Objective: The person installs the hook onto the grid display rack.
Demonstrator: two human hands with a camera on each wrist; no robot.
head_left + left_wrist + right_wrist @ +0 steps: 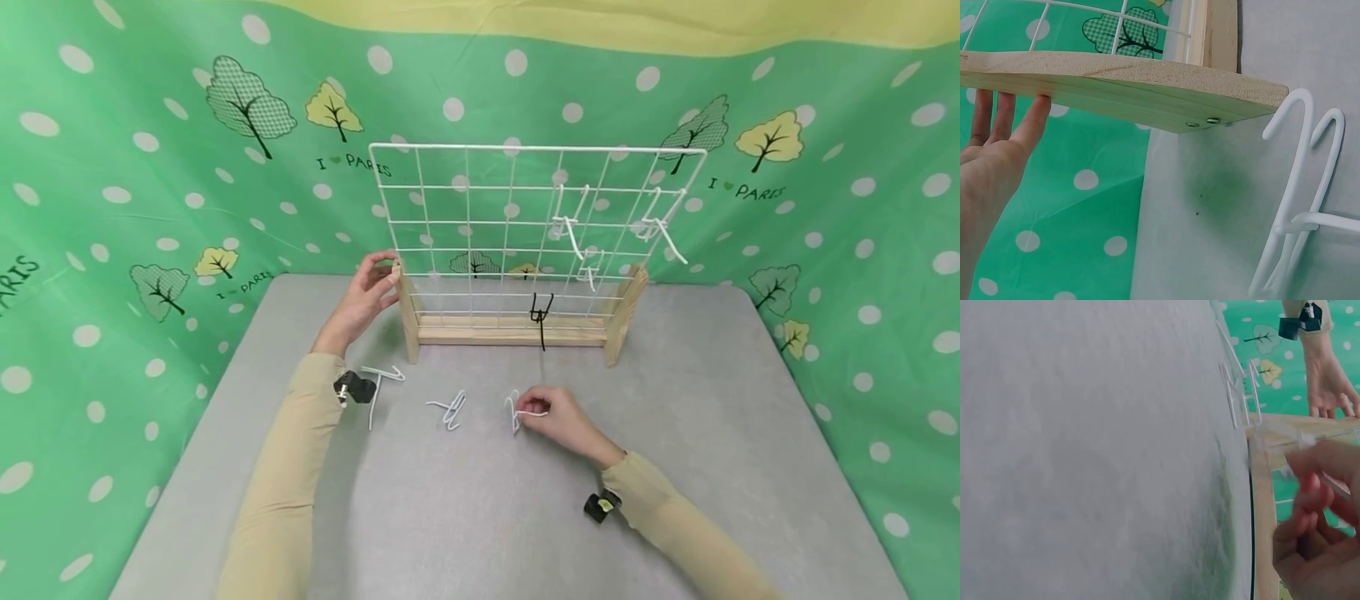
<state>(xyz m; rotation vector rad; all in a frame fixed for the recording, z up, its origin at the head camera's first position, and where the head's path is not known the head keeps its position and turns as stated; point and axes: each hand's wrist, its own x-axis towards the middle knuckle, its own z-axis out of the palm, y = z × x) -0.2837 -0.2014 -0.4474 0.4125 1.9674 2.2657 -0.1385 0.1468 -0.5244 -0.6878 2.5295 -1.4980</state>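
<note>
My left hand [358,307] rests its fingertips on the outer side of the left wooden post [408,321] of a stand. In the left wrist view its fingers [1029,125] are fairly straight against the wood. The stand holds up a white wire grid [536,149]. My right hand [561,418] pinches a white wire hook [514,414] at the table, in front of the stand. In the right wrist view that hook is mostly hidden and blurred. Two more white hooks lie on the table: one [452,410] in the middle, another [377,392] near my left forearm.
Several white hooks hang on the grid's right half, among them one hook [573,233] and another hook [663,233]. A black hook [542,317] hangs low. The grey table [465,517] extends toward me. A green dotted curtain [150,208] surrounds it.
</note>
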